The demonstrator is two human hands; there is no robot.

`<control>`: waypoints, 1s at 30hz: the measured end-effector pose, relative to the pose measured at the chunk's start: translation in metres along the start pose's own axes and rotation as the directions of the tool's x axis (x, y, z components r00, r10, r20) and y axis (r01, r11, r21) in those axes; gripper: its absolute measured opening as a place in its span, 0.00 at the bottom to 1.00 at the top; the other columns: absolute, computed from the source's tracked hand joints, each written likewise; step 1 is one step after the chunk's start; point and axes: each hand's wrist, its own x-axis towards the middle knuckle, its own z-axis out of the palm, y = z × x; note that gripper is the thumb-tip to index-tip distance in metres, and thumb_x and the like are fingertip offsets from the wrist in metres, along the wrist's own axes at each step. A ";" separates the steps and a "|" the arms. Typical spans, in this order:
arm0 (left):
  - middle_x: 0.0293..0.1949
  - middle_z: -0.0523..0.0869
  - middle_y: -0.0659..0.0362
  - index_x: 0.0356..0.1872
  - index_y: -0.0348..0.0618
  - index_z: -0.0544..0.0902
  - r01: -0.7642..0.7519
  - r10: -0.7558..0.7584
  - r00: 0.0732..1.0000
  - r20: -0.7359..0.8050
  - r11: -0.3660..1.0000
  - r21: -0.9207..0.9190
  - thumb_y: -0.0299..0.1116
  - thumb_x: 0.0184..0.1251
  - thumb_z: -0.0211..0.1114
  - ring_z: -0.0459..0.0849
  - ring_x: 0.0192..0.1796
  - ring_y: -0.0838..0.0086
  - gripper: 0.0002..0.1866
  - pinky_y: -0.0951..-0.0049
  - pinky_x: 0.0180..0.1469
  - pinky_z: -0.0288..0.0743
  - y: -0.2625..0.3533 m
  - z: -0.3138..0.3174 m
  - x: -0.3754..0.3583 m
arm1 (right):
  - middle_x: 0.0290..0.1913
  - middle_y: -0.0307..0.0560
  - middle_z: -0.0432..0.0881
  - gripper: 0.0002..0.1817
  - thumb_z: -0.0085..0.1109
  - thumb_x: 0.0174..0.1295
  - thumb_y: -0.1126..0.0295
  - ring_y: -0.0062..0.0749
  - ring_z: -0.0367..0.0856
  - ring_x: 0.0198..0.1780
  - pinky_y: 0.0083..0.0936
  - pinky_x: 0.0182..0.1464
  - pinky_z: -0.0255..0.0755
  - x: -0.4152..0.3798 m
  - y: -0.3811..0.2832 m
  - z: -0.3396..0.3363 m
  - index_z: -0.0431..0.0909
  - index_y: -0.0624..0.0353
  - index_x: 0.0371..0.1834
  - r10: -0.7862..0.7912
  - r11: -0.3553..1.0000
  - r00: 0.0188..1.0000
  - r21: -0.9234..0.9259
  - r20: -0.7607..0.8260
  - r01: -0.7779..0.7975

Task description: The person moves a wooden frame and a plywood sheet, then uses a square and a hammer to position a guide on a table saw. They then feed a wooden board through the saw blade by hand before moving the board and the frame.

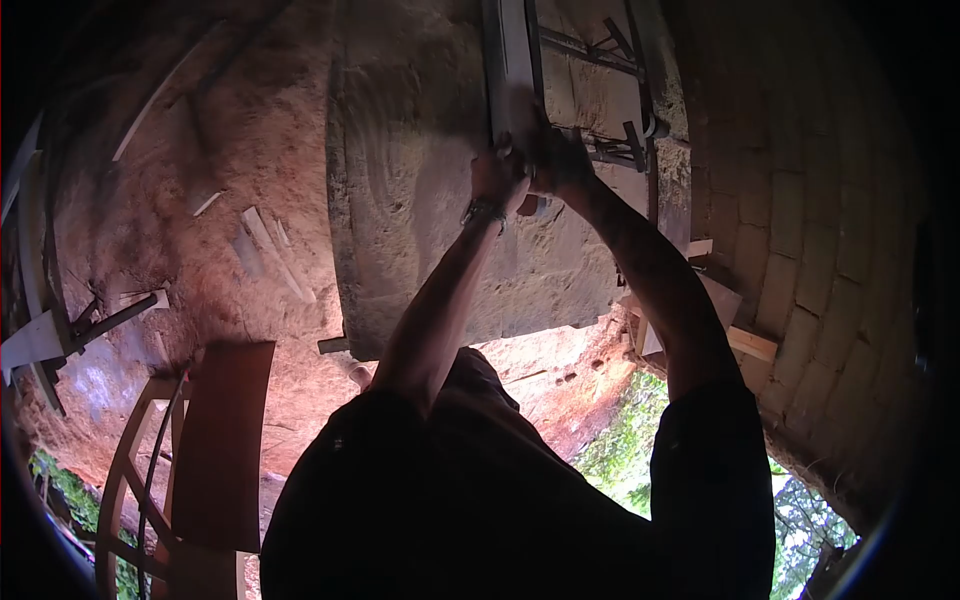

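Observation:
Both my hands are close together over the near end of a long, narrow board (514,45) on a worn wooden workbench (400,230). My left hand (497,175), with a band at its wrist, is closed. Beside it on the right, my right hand (560,162) is also closed, its fingers in shadow. Between and under them is a dark, block-like tool (533,205), whose rounded brownish end shows just below the hands. Its front part is blurred, and its exact kind is hidden by my fingers.
Metal clamps (625,150) lie along the bench's right side. A brick wall (800,230) rises on the right. Wood offcuts (275,250) lie on the reddish dirt floor (250,130). A curved wooden frame with a brown panel (225,440) stands at lower left.

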 end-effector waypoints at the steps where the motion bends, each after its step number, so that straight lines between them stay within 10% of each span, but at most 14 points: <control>1: 0.39 0.90 0.44 0.62 0.36 0.80 -0.043 0.043 0.999 0.000 0.999 0.014 0.33 0.65 0.62 0.92 0.42 0.60 0.24 0.65 0.46 0.84 -0.003 0.003 0.001 | 0.77 0.61 0.56 0.60 0.81 0.37 0.49 0.44 0.81 0.60 0.57 0.64 0.68 0.000 0.002 -0.002 0.59 0.51 0.77 -0.006 1.000 1.000 0.012 0.019 0.006; 24: 0.35 0.89 0.40 0.53 0.43 0.88 -0.076 0.159 0.899 -0.407 0.974 0.212 0.37 0.64 0.66 0.91 0.39 0.53 0.18 0.60 0.42 0.83 0.040 0.026 -0.010 | 0.78 0.64 0.54 0.42 0.66 0.51 0.36 0.49 0.78 0.66 0.72 0.68 0.63 0.000 0.046 -0.047 0.67 0.28 0.71 -0.188 0.978 0.973 0.113 0.131 0.174; 30: 0.38 0.89 0.40 0.53 0.47 0.88 -0.088 0.084 0.903 -0.421 0.996 0.011 0.37 0.63 0.65 0.90 0.44 0.50 0.18 0.58 0.44 0.83 0.076 0.022 -0.022 | 0.76 0.64 0.57 0.43 0.63 0.50 0.32 0.52 0.79 0.65 0.72 0.69 0.60 -0.017 0.058 -0.075 0.67 0.28 0.71 -0.220 0.960 0.966 0.207 0.139 0.189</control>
